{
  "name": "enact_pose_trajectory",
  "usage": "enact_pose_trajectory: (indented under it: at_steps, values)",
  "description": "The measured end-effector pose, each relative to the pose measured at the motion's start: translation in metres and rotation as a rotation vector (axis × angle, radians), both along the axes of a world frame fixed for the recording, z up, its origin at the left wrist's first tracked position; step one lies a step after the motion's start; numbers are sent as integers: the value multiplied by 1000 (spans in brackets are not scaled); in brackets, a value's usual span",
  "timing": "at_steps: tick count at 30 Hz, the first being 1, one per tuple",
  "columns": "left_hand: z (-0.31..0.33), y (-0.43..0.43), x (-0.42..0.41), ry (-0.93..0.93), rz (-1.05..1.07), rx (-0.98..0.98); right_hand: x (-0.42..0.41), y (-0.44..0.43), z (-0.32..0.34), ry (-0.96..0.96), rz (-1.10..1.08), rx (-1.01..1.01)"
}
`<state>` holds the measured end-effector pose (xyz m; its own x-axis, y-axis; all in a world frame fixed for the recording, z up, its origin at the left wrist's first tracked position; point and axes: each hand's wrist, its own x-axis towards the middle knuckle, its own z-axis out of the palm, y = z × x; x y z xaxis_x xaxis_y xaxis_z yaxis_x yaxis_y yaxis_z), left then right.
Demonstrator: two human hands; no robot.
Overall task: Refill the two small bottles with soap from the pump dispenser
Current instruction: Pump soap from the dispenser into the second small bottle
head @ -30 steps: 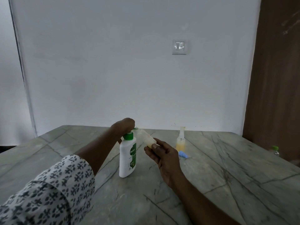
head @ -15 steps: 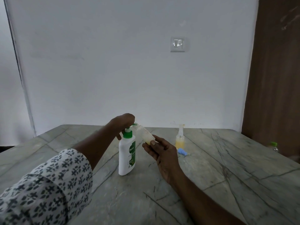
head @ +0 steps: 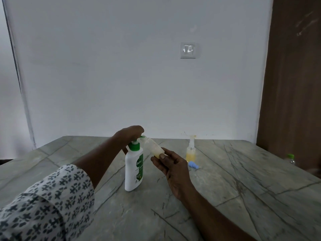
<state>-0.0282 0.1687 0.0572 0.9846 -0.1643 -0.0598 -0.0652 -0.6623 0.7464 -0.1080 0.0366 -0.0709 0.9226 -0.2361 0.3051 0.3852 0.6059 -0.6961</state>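
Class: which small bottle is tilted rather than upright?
The clear bottle held in the right hand, mouth at the spout of the pump dispenser; the spray-topped bottle stands upright on the table.

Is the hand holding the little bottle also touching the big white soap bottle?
Apart. The head view shows bare table between the right hand and the pump dispenser; that hand holds only the small bottle.

A veined grey stone worktop (head: 243,197), smooth with a dull sheen, carries a glossy white plastic pump dispenser (head: 133,171). The small bottle (head: 154,148) beside it is translucent plastic. Near left, a printed cloth sleeve (head: 43,206); far right, a matt brown wood panel (head: 291,84).
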Motion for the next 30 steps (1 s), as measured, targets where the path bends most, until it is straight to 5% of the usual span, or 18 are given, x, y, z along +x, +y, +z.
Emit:
enact_pose_trajectory:
  at_steps: [30]
  values:
    - [2, -1, 2, -5, 16, 18, -2, 3, -1, 23, -28, -78]
